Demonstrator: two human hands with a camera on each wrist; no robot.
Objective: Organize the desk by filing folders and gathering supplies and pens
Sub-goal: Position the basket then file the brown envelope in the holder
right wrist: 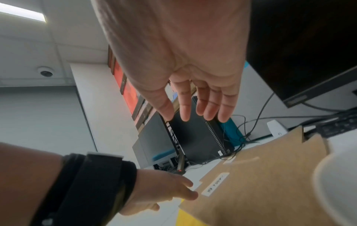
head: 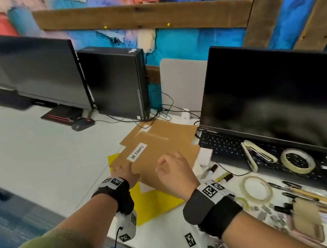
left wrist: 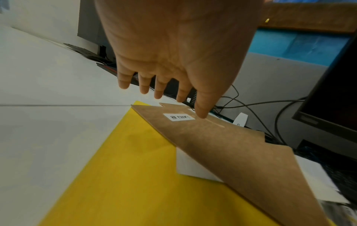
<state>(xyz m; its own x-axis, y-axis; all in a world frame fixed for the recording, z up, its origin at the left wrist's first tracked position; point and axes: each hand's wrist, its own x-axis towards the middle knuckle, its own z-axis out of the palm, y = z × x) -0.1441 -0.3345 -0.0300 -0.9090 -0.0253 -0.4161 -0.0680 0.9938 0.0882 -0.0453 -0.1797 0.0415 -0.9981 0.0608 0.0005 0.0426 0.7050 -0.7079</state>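
A brown folder (head: pixel 163 155) labelled "HR FORMS" (head: pixel 136 152) lies on a yellow folder (head: pixel 154 202) near the desk's front edge. A second brown folder (head: pixel 167 129) sticks out behind it. My left hand (head: pixel 120 168) is at the labelled folder's left edge with straight fingers. In the left wrist view the left hand (left wrist: pixel 164 94) has its thumb tip by the label (left wrist: pixel 178 117); whether it touches is unclear. My right hand (head: pixel 169 165) hovers over the folder, fingers relaxed and holding nothing. The right wrist view shows the right hand (right wrist: pixel 193 116) open above the folder (right wrist: pixel 260 191).
Right of the folders lie markers (head: pixel 213 169), two tape rolls (head: pixel 297 160) (head: pixel 256 188), a stapler (head: pixel 259 153), several pens (head: pixel 307 194) and clips. A keyboard (head: pixel 224 144) and monitor (head: pixel 279 90) stand behind. A PC tower (head: pixel 116 82), cables and another monitor (head: pixel 30 64) are at the back.
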